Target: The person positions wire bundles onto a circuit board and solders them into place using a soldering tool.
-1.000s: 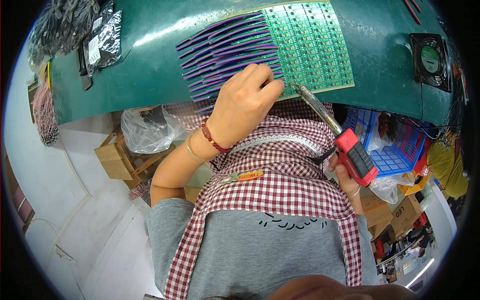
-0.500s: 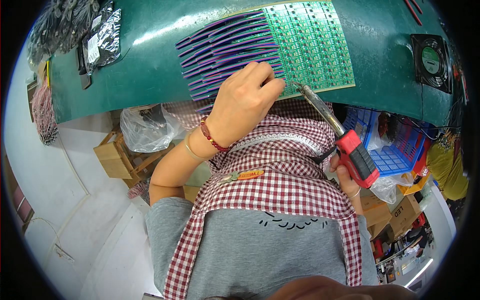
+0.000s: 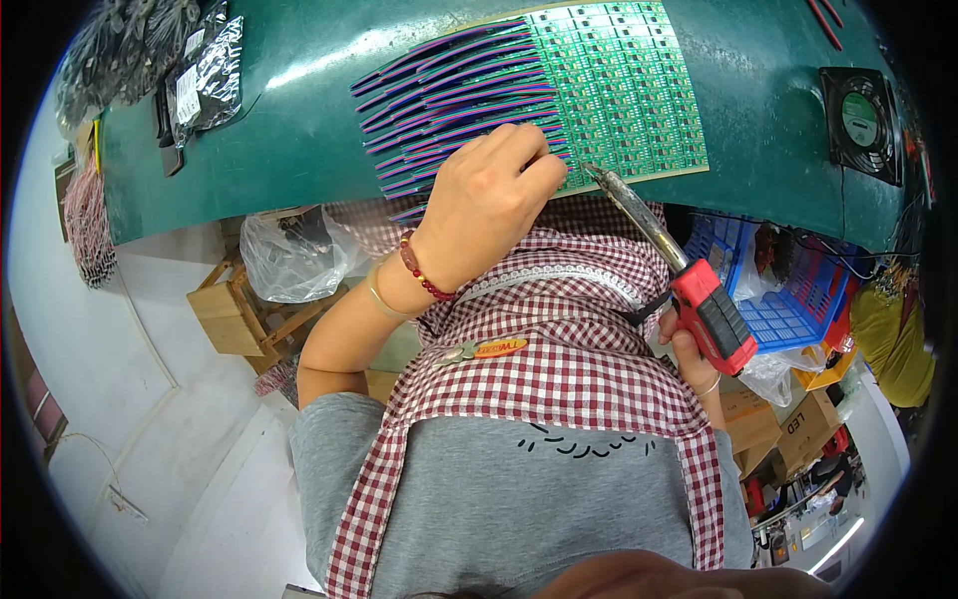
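A green panel of small circuit boards lies on the table, with rows of dark wires with pink and blue edges reaching out from its left side. Over the lower wires, my left hand is closed in a pinch at the panel's near left edge. A wire appears to be between its fingers, though the hand hides most of it. My right hand grips a soldering iron with a red and black handle, partly hiding the fingers. The iron's metal tip points up-left to the board, just right of my left fingertips.
The green table carries bagged black cables at left and a black fan at right. A bundle of red and white wires hangs off the left edge. Below the table are a wooden stool and blue baskets.
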The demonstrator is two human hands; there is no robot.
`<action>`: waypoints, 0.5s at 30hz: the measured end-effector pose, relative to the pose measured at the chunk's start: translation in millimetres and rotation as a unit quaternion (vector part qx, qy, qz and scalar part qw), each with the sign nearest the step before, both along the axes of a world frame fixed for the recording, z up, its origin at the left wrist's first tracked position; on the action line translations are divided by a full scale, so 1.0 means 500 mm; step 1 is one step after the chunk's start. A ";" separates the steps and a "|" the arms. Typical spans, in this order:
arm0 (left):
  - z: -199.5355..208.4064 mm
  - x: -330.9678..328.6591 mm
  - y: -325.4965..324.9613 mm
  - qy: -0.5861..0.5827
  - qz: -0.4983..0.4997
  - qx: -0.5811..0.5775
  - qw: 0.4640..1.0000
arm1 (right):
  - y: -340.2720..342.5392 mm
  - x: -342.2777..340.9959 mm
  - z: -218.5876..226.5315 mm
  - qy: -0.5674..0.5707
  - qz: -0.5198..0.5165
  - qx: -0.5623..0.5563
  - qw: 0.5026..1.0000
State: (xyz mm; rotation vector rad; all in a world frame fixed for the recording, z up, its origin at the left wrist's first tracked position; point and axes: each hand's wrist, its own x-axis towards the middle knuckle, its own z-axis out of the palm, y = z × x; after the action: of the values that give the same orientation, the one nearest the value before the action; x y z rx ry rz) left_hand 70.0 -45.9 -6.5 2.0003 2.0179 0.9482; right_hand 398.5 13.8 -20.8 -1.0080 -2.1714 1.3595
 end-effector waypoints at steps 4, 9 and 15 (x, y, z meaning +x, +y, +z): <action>-0.003 -0.001 0.002 0.001 0.000 0.001 1.000 | -0.006 0.020 -0.021 -0.060 0.019 0.027 0.998; -0.001 -0.001 0.000 0.005 0.003 0.000 1.000 | 0.003 0.004 -0.009 -0.017 0.041 -0.014 0.999; -0.002 0.005 0.000 0.010 0.018 0.000 1.000 | -0.009 0.019 -0.017 -0.058 -0.016 0.052 0.997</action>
State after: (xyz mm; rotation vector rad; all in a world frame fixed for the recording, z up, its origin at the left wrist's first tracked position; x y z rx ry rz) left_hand 72.8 -45.8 -7.3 1.9871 2.0698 0.9384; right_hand 408.0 9.3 -29.3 -1.1008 -2.2737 1.1888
